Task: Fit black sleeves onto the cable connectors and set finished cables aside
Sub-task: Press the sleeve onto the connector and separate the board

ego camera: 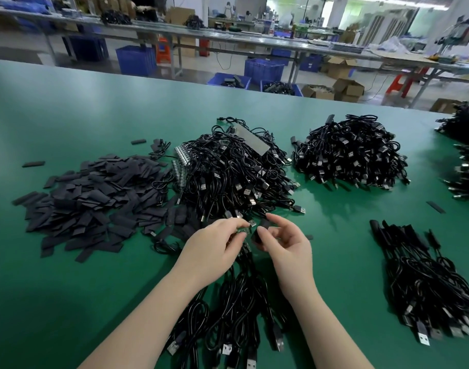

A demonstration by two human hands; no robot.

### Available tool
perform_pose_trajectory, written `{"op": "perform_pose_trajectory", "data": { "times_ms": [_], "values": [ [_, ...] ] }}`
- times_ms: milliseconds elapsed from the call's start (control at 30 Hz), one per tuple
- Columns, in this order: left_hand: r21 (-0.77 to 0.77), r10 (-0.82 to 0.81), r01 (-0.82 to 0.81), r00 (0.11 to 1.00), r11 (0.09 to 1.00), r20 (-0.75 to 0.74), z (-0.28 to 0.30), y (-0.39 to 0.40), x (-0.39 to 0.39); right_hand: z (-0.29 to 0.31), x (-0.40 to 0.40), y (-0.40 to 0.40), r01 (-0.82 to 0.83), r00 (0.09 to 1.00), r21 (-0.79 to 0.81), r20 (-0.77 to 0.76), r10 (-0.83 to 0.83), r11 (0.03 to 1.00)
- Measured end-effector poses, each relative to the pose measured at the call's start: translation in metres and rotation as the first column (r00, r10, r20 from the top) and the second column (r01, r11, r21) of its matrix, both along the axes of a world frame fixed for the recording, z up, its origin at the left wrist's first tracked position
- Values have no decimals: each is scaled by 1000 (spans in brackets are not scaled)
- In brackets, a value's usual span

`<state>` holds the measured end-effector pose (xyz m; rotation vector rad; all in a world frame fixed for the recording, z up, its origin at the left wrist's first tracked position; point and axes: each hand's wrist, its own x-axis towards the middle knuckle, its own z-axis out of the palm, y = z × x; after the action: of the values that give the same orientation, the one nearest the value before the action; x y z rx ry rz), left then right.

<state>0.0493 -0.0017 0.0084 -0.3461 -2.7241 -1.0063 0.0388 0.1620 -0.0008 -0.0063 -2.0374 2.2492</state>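
My left hand (214,245) pinches the small green connector board (241,230) of a black cable that trails down toward me. Right beside it, my right hand (284,243) holds a black sleeve (264,225) between thumb and fingers, its end close to the connector. A flat heap of loose black sleeves (95,198) lies at the left. A large tangle of black USB cables (236,171) sits just beyond my hands. More cables (236,315) lie under my forearms.
A second cable heap (353,153) lies right of centre. A row of cables (425,278) is laid out at the right. More heaps (467,155) sit at the far right edge. The green table (68,288) ends at the back, with benches and blue crates beyond.
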Motion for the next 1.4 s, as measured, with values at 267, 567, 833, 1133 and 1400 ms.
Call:
{"op": "perform_pose_trajectory", "data": {
  "times_ms": [267,567,833,1133,1400],
  "values": [
    [-67,-8,4,998,998,-59,-3,1,0,3,1,-2,-36,999,-72,31,39,997],
    [38,-30,32,998,999,-51,-5,-3,0,7,3,1,-220,975,26,-25,221,975],
    [84,-69,71,997,994,-31,-7,-1,-1,8,7,-1,-79,995,61,-62,83,995],
    [217,-20,6,998,976,59,-9,-2,-2,8,7,-2,12,999,-21,-37,-12,1000],
    [218,-4,9,1000,976,-25,-7,-2,-1,6,7,-1,33,997,43,-71,-29,999]
  ]
}}
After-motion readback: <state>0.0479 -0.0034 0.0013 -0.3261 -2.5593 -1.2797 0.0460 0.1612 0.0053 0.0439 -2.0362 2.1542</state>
